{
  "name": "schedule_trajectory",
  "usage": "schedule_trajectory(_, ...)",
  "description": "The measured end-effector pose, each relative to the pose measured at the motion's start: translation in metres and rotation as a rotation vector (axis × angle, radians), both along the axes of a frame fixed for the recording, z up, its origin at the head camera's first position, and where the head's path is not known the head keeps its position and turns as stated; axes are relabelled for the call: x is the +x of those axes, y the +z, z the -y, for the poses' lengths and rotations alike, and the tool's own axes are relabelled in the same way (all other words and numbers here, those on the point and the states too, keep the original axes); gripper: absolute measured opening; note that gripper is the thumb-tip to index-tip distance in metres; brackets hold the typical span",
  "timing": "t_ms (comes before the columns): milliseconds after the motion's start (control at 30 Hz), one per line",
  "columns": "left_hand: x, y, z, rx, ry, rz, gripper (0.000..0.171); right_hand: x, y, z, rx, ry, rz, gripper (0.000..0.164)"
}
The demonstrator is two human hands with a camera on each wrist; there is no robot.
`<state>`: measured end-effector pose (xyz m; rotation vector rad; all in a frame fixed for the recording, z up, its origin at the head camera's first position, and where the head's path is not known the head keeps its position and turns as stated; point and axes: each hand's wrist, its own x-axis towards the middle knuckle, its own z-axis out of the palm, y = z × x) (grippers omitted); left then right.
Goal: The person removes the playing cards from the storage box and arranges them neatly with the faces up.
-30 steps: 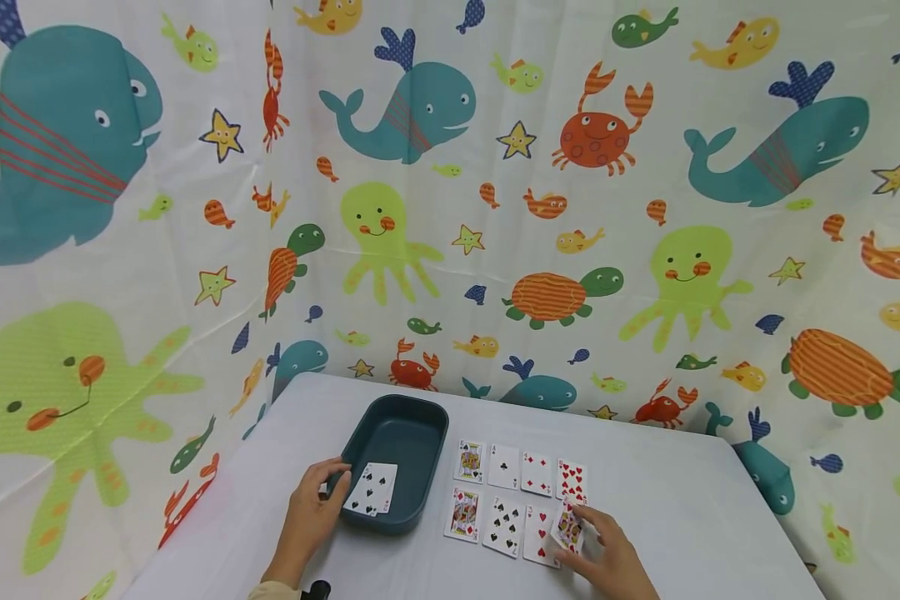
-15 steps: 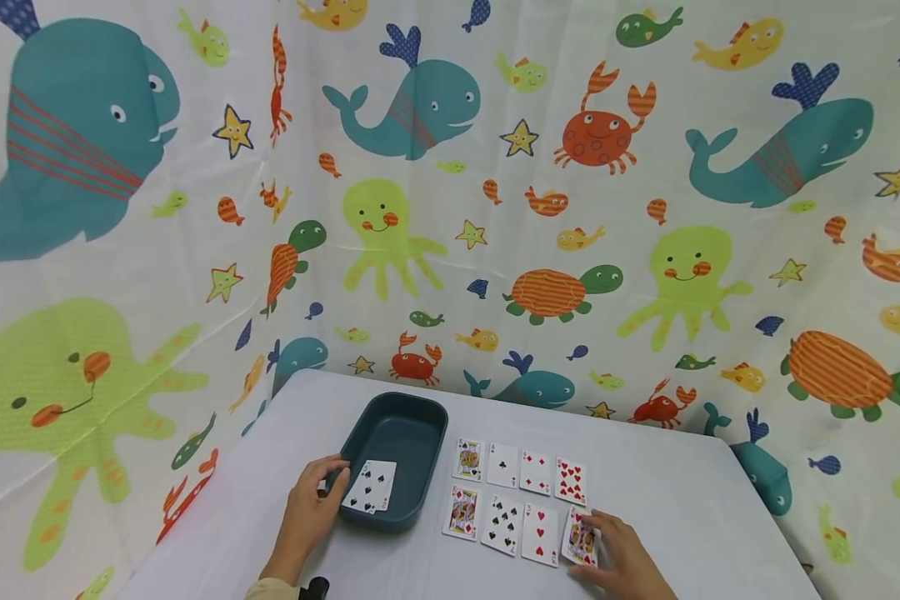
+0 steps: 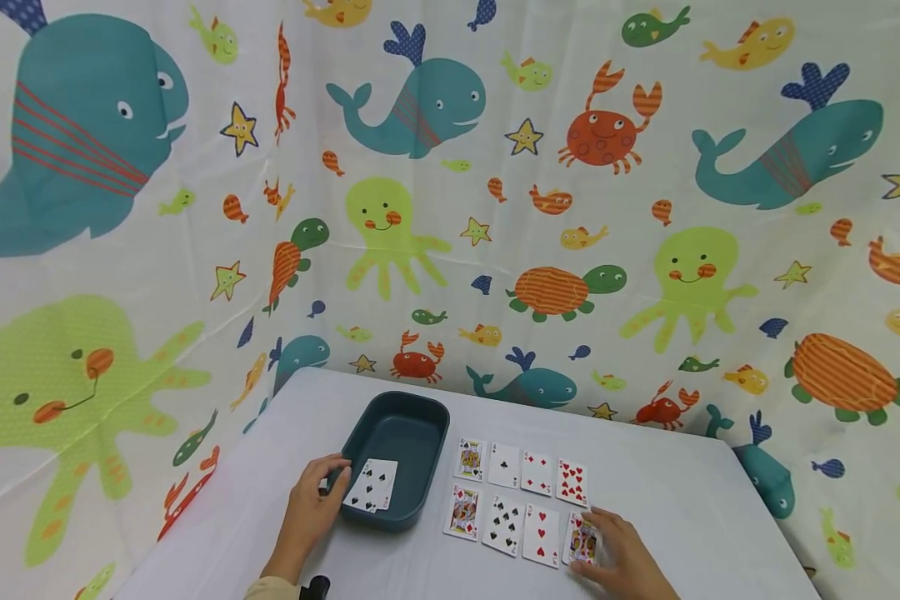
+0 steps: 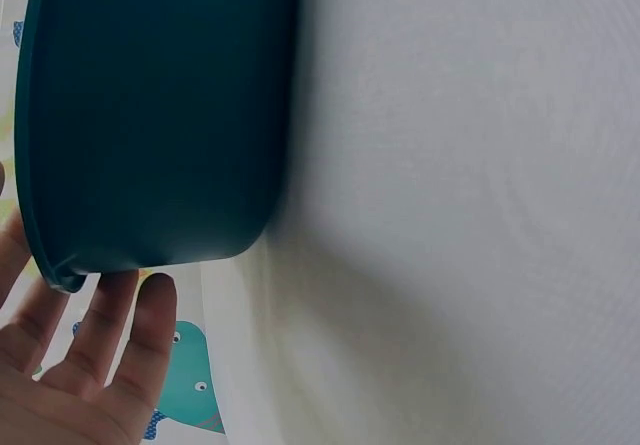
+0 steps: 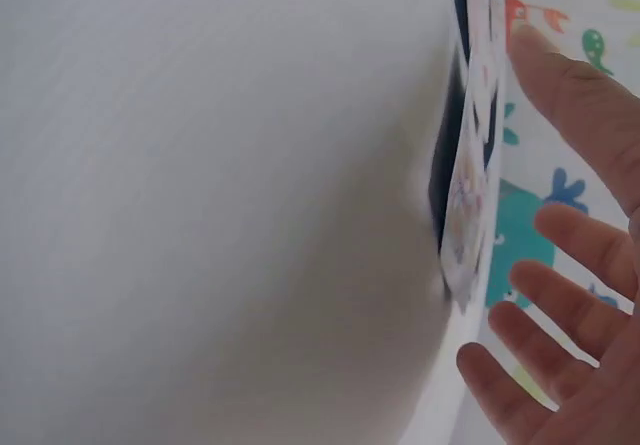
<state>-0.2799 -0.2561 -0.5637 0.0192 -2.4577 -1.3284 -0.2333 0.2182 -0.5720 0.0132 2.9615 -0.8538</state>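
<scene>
The right hand (image 3: 622, 557) hovers beside the face card (image 3: 582, 540) at the right end of the nearer row, its thumb and fingers spread and relaxed, pinching nothing; from here I can't tell whether a fingertip brushes the edge. The wrist camera shows the fingers fanned apart, with the forearm coming in from the near side. That card ought to be very light, thin and springy, slippery on its printed face and easily creased, so I'd take it by its opposite edges, or lift one corner first.

The left hand (image 3: 307, 504) is at the near left of the dark tray (image 3: 408, 433), its fingers loosely extended and touching the outside by the rim, the sleeve (image 3: 272, 589) behind it. The tray looks like stiff plastic, fairly light, and the lip seems the natural place to hold it. Overlapping cards (image 3: 373, 482) lie face up in its near end.

Between tray and right hand, left of the face card, are a king (image 3: 462, 512), a spade card (image 3: 502, 525) and a heart card (image 3: 542, 535); a farther row of four lies beyond, on the white table (image 3: 682, 500), before a sea-animal curtain (image 3: 487, 242)
</scene>
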Motion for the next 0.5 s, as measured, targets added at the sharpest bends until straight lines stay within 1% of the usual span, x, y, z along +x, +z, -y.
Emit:
schedule_trajectory(133, 0.0, 0.001, 0.0, -0.002, 0.0, 0.0, 0.022, 0.001, 0.006, 0.007, -0.043, -0.009, -0.045, 0.085)
schedule_trajectory(333, 0.0, 0.0, -0.001, 0.003, 0.002, 0.009, 0.023, 0.002, 0.015, 0.021, -0.15, -0.042, -0.088, 0.08)
schedule_trajectory(500, 0.001, 0.0, -0.001, 0.004, 0.004, 0.005, 0.023, 0.001, 0.017, 0.034, -0.277, -0.086, -0.149, 0.077)
